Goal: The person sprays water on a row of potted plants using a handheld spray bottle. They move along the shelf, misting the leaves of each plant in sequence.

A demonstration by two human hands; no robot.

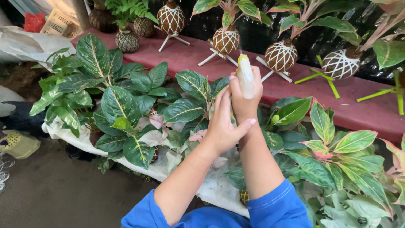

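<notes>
My right hand (244,103) grips a small pale spray bottle with a yellow tip (244,76), held upright above the plants. My left hand (221,124) cups the right hand and wrist from the left, thumb stretched across toward it. Both arms wear blue sleeves (274,209). Below the hands lie leafy plants with green, white-veined leaves (122,105), set on a white sheet (211,185). More plants with pink-edged leaves (337,152) spread to the right.
A red shelf (295,84) runs behind, carrying round moss-ball plants in white netting (280,55) on small stands, some white, some green. A brown floor (55,190) lies at lower left. A basket (59,23) sits at the far back left.
</notes>
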